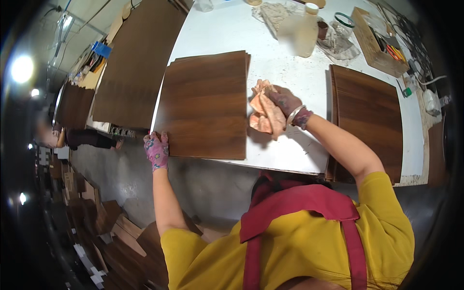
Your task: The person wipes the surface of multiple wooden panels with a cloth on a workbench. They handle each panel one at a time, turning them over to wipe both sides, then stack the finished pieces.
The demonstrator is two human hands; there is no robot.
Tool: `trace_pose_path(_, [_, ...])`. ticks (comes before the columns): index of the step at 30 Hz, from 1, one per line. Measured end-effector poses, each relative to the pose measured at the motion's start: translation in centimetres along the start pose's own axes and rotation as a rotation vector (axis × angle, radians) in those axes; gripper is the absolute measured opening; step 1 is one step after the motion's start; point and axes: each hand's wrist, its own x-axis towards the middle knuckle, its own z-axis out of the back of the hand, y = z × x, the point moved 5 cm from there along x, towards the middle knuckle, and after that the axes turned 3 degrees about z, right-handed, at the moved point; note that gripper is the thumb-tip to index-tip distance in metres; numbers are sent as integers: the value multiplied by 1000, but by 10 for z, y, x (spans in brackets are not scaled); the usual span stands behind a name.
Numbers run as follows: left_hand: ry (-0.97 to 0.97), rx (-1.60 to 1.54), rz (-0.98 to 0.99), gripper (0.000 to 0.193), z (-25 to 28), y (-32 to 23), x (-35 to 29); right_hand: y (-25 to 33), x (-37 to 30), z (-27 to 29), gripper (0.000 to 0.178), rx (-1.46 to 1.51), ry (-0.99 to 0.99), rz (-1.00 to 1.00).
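My right hand (286, 102), in a patterned glove with a bangle at the wrist, is closed on a crumpled peach-coloured rag (267, 112). The rag hangs over the white tabletop, between two stacks of panels. Left of it lies a stack of dark brown wood-grain panels (205, 106), edges slightly out of line. At that stack's near left corner my left hand (157, 151), in a pink-purple flowered glove, has its fingers bent around the panel edge. To the right stands a second stack of brown panels (369, 118), partly behind my right forearm.
A white worktable (208, 34) carries a plastic bottle (308, 36), stained cloths (270, 15), a round clear container (344, 21) and a wooden box of tools (379, 46). Large brown boards (140, 58) stand at the left. Another person (87, 137) is farther left. Cardboard (128, 234) lies on the floor.
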Motion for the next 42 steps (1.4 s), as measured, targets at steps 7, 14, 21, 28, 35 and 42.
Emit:
trace_pose_path(7, [333, -956, 299, 45, -8, 25, -63, -37, 11, -28, 50, 11, -36, 93])
trace_pose_path(14, [427, -1149, 332, 41, 12, -19, -133, 87, 4, -97, 41, -880, 142, 865])
trace_pose_path(21, [404, -1231, 442, 43, -1, -17, -150, -42, 80, -222, 31, -1225, 460, 1198])
trace_pose_path(28, [423, -1251, 420, 37, -8, -13, -149, -3, 154, -280, 23, -1462, 239, 910])
trace_pose_path(35, [335, -1239, 430, 34, 3, -22, -149, -13, 253, -272, 44, -830, 450, 801])
trace_pose_path(42, [330, -1284, 593, 35, -15, -11, -162, -12, 126, -239, 15, -1529, 316, 841])
